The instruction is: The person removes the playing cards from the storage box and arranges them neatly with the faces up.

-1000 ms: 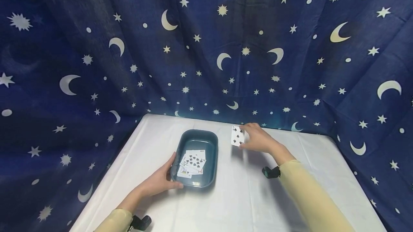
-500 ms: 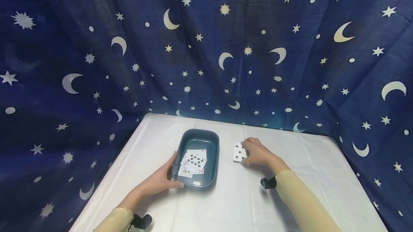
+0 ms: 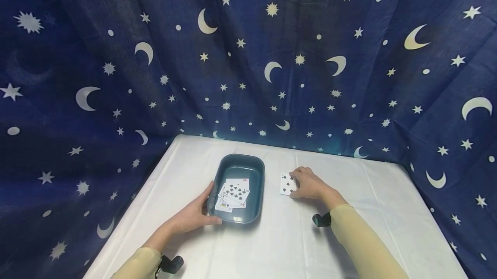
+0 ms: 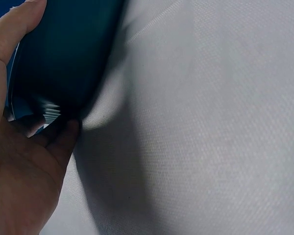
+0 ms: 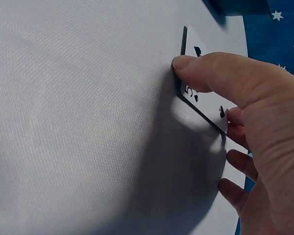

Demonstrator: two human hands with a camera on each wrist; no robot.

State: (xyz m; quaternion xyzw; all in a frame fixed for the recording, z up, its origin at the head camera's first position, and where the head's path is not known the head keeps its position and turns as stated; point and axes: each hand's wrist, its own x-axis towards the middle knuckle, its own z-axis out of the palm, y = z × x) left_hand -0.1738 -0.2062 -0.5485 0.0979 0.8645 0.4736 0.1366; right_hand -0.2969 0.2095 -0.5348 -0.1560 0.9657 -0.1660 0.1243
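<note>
Since the earlier frames the right hand [image 3: 308, 184] has drawn the playing card [image 3: 286, 183] back from the far edge of the surface [image 3: 295, 244] toward the near side, and it now sits low over the white cloth just right of the tray [image 3: 254, 164]. The left hand [image 3: 194, 216] has kept its place on the tray's near left corner.

The right hand pinches the card: in the right wrist view the thumb presses on its face beside the printed 5, while the other fingers [image 5: 237, 161] curl under its far edge. The card (a five of spades, face up) is tilted, one edge raised off the cloth, and casts a shadow beneath it. It lies close to the tray's right wall but apart from it.

The left hand grips the dark teal tray at the near left corner, thumb along the rim and the fingers curved round the outer wall, as the left wrist view shows. Inside the tray several cards [image 3: 233, 193] lie face up in a loose overlapping pile toward the near end.

Both arms wear pale yellow sleeves, with a small black device strapped at each wrist. Behind and around the surface hangs a dark blue curtain [image 3: 248, 54] printed with moons and stars.
</note>
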